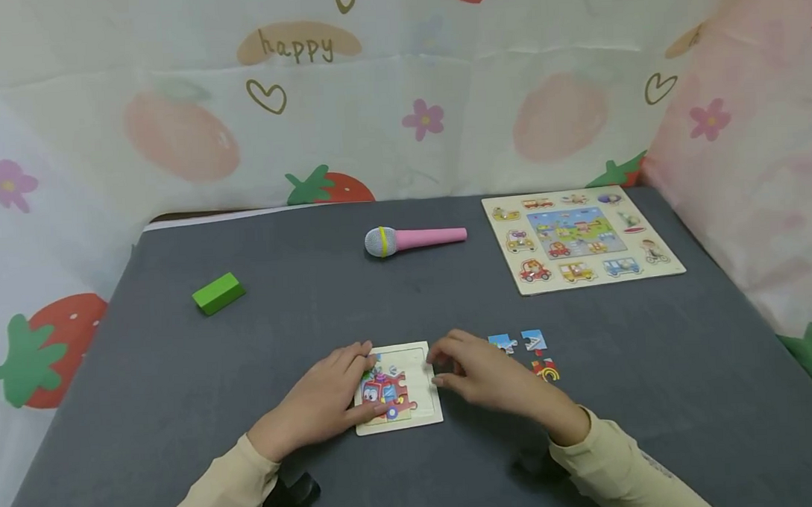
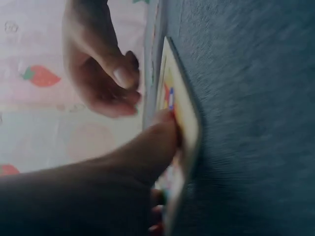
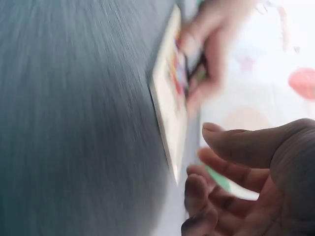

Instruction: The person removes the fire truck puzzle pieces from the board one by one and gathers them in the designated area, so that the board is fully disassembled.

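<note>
A small wooden jigsaw board point(image 1: 421, 391) lies on the table, its left part filled with pieces of a red vehicle picture and its right part bare wood. My left hand point(image 1: 317, 398) rests on the board's left side, thumb point(image 2: 165, 130) pressing the picture near the lower edge and the other fingers at the upper left. Over the board's right edge hovers my right hand point(image 1: 484, 374), fingers loosely bent; the right wrist view shows nothing between its thumb point(image 3: 241, 145) and fingers. Loose jigsaw pieces point(image 1: 534, 340) lie to the right, beyond the right hand.
At the back right is a larger picture puzzle board point(image 1: 507, 261) with vehicles on it. A pink toy microphone point(image 1: 428, 238) lies at the back middle, and a green block point(image 1: 219, 293) at the left. Printed cloth point(image 1: 476, 154) hangs behind the dark table point(image 1: 300, 302).
</note>
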